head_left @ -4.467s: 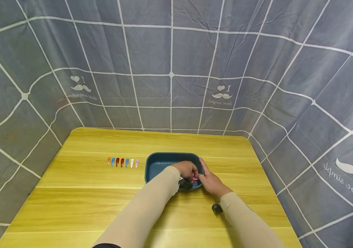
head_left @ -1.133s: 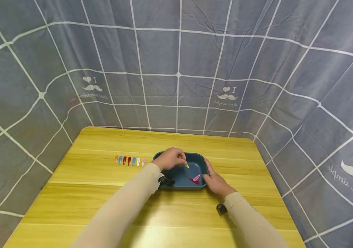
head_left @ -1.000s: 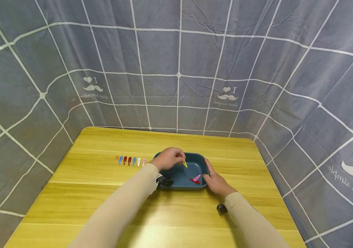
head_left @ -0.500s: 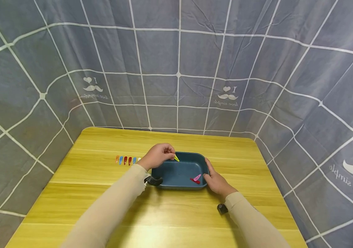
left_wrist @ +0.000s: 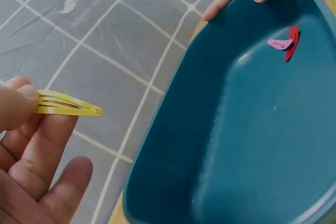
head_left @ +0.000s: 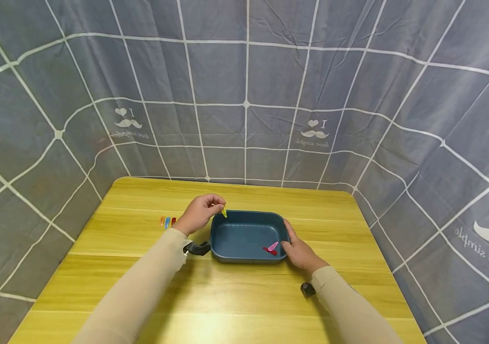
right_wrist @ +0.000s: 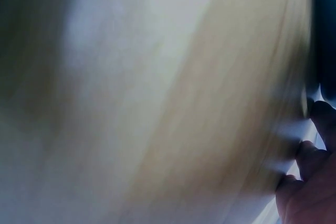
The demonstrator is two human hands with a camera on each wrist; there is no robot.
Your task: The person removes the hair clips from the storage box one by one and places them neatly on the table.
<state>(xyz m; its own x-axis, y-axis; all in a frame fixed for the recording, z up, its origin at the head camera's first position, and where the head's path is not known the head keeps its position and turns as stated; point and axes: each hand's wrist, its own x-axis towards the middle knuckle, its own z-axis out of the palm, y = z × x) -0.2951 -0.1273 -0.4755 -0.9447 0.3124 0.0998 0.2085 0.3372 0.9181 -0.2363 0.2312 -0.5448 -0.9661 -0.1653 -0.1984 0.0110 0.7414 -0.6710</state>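
My left hand (head_left: 200,214) pinches a yellow snap hair clip (left_wrist: 68,104) between thumb and fingers, just beyond the left end of a dark blue-green plastic box (head_left: 244,261). The clip's narrow end points away from the fingertips. Over at the box's right end, my right hand (head_left: 300,252) grips the wall, thumb over the rim and fingers along the outside. Inside, near that hand, a pink hair clip (left_wrist: 279,44) lies across a red hair clip (left_wrist: 292,45). In the right wrist view only dark fingertips beside the box and a blurred surface show.
On the wooden table (head_left: 236,301), left of my left hand, lie an orange clip (head_left: 162,220), a blue clip (head_left: 167,222) and a dark red clip (head_left: 173,221) in a row; the hand and wrist hide the rest. A grey checked curtain (head_left: 270,129) surrounds the table's back and sides.
My left hand has come up out of the box with the yellow clip and moved left past its rim, covering part of the clip row. The right hand stays on the box.
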